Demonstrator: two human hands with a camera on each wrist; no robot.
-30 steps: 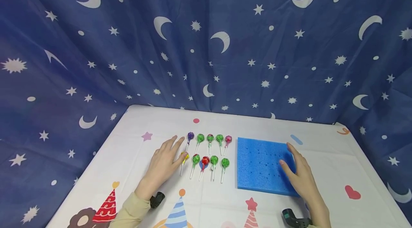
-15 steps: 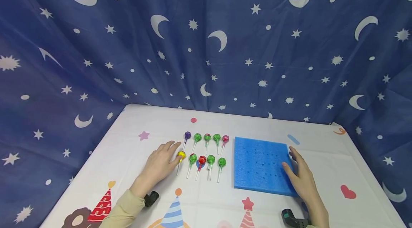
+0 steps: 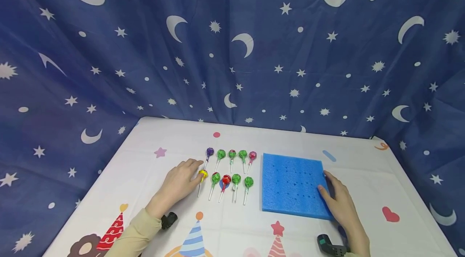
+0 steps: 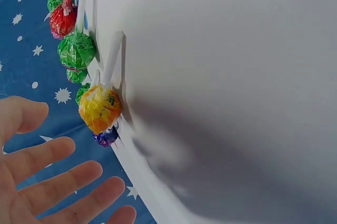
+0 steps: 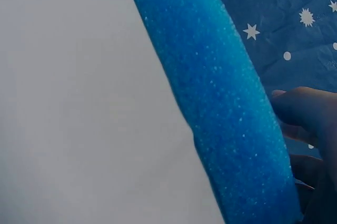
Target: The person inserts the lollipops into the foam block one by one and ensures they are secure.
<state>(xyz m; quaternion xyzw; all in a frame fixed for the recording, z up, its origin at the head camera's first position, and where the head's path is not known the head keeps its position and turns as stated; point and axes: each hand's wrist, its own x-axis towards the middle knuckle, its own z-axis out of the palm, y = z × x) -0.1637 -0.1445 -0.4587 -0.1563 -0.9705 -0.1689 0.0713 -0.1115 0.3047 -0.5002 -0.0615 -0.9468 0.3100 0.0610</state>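
Observation:
Two rows of wrapped lollipops lie on the table, sticks toward me. My left hand (image 3: 178,182) hovers at the row's left end, its thumb over the yellow lollipop (image 3: 204,174) in the head view. The left wrist view shows those fingers (image 4: 63,179) spread and apart from the yellow wrapper (image 4: 100,109). Just beyond lies a purple lollipop (image 3: 210,151). My right hand (image 3: 341,200) is at the right side of a blue foam block (image 3: 290,200) dotted with small holes, thumb at its top edge. In the right wrist view the foam's side (image 5: 210,87) partly hides those fingers.
Green lollipops (image 3: 216,178), a red one (image 3: 227,179) and a pink one (image 3: 252,155) fill the rows between hand and foam. A white printed tablecloth (image 3: 363,160) covers the table. A dark blue star-patterned curtain (image 3: 269,59) hangs behind it.
The head view has shifted slightly, moving everything a little left. My left hand has drawn its fingertips down toward the yellow lollipop. The right fingertips have come back slightly along the foam's side.

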